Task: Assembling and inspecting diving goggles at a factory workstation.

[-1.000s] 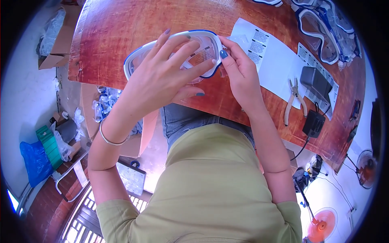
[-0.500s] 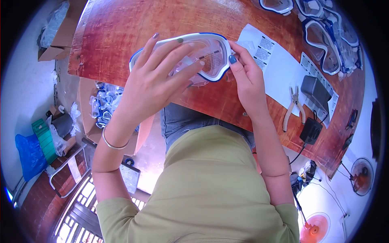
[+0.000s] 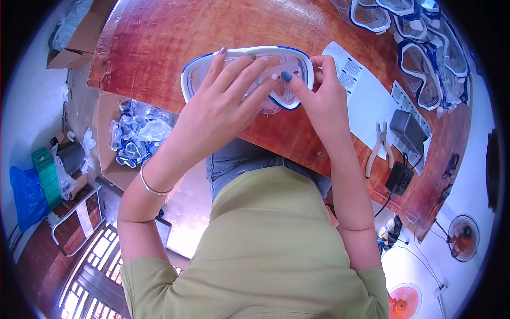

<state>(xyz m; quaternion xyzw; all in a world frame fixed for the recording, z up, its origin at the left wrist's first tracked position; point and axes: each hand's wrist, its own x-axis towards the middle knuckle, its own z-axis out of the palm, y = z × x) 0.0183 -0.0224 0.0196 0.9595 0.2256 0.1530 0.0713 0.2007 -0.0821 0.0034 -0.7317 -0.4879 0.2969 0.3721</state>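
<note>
A diving mask (image 3: 192,73) with a white and blue frame and a clear lens is tilted up over the near edge of the wooden table. My left hand (image 3: 226,101) holds it from the left, its fingers spread across the front and its thumb hidden. At the mask's right end, my right hand (image 3: 321,90) grips the frame, with the thumb reaching over the lens and the other fingers bent behind the edge. Both sets of fingertips come close together over the lens. Whether something small is between them I cannot make out.
More masks (image 3: 419,74) lie at the far right. Printed sheets (image 3: 366,106), pliers (image 3: 380,149), a dark grey box (image 3: 409,127) and a black adapter (image 3: 399,178) are on the table's right. An open carton (image 3: 109,154) of bagged masks stands below its left edge.
My right thumb has moved inward over the lens, and my left fingers have drawn closer to it. The mask and hands sit slightly farther right in view; the view itself has shifted a little.
</note>
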